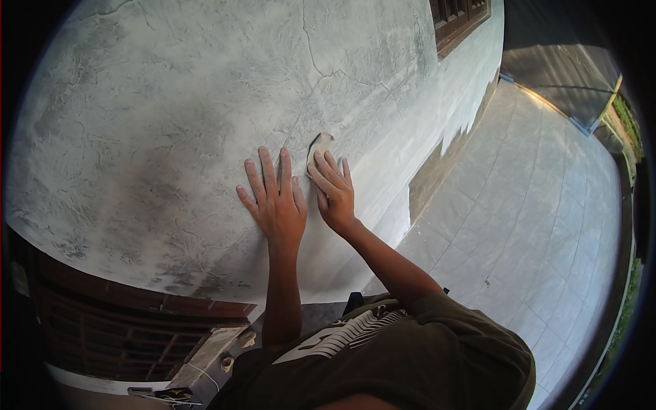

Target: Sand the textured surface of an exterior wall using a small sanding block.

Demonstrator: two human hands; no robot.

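Rough grey wall (171,109); at frame centre, the left hand (279,205) lies with fingers spread, empty; beside it, the right hand (335,193) presses a pale sheet (322,142) under its fingers, which could slip if pressure eases.

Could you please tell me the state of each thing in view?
Left hand: flat against the wall, fingers spread, holding nothing.
Right hand: holding the sheet against the wall.
Sheet: bent, partly covered by the fingers.
Wall: cracked, patchy grey and white, bare along a ragged strip near the floor.
Window: only partly in view; open or shut unclear.
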